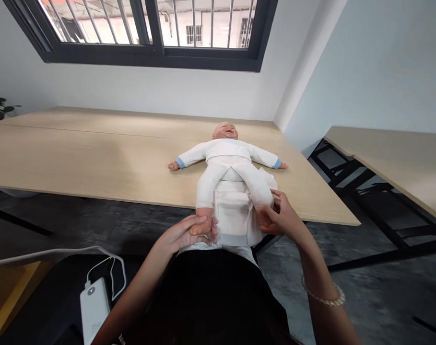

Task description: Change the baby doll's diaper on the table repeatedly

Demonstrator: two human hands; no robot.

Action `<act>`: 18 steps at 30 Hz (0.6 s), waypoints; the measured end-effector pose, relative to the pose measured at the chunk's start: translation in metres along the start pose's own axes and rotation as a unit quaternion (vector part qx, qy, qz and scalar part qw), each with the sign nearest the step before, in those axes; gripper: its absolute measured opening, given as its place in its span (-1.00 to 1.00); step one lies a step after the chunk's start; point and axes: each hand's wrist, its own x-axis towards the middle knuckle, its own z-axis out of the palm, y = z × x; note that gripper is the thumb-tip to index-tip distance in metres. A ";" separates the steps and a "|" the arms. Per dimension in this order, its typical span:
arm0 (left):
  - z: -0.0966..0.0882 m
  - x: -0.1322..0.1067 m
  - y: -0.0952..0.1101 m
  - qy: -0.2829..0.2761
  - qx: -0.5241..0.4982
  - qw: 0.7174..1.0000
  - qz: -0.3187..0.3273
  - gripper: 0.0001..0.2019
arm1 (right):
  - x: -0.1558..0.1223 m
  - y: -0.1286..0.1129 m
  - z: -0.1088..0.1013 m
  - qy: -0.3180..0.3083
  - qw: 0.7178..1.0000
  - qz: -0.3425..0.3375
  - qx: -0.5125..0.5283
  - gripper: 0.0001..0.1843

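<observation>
A baby doll [228, 151] lies on its back at the table's front edge, arms spread. It wears a white long-sleeved top with blue cuffs and white trousers [208, 186]. Between its parted legs a white diaper [234, 215] is spread out, hanging over the edge toward my lap. My left hand [183, 233] is closed around the doll's bare foot [202, 221] on the left side. On the other side, my right hand [285, 216] grips the doll's lower leg at the trouser leg [261, 191], thumb and fingers around it. That foot is partly hidden by my hand.
The pale wooden table [95, 158] runs along the wall under a barred window [153, 28]. A second table [401, 158] with black legs stands at right. At lower left, a white power bank [94, 306] with cables lies on a black surface. A plant [0, 109] shows at far left.
</observation>
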 end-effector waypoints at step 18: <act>-0.002 0.001 -0.001 0.053 -0.063 0.996 0.028 -0.64 | -0.078 0.002 0.086 0.092 0.787 -0.463 -0.398 -0.47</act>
